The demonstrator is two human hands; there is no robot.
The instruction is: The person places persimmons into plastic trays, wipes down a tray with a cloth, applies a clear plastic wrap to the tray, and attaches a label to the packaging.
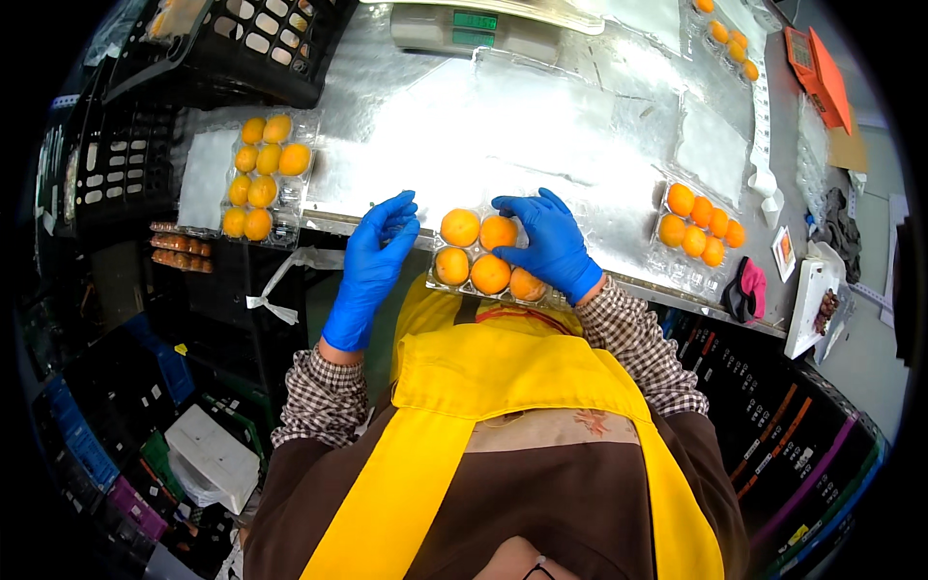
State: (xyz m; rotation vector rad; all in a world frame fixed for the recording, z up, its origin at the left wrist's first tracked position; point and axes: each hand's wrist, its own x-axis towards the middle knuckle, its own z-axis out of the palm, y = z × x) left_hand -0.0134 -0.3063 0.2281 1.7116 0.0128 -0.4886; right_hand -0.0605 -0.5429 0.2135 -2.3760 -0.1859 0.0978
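Note:
A clear plastic punnet [435, 281] with several orange-yellow apricots [451, 266] sits at the table's near edge, right in front of my body. My right hand [556, 242], in a blue glove, reaches over its right side. The thumb and fingers are around the upper right apricot [497, 232], which stays in the punnet among the others. My left hand [382, 242], also gloved in blue, hovers just left of the punnet, fingers slightly curled and apart, holding nothing.
Filled fruit packs stand left [278, 201], right [697, 232] and far right [732, 43]. A scale [425, 29] sits at the back. Black crates [208, 58] crowd the far left; an orange device [820, 72] is at right. Stacked crates [764, 425] fill the space below the table.

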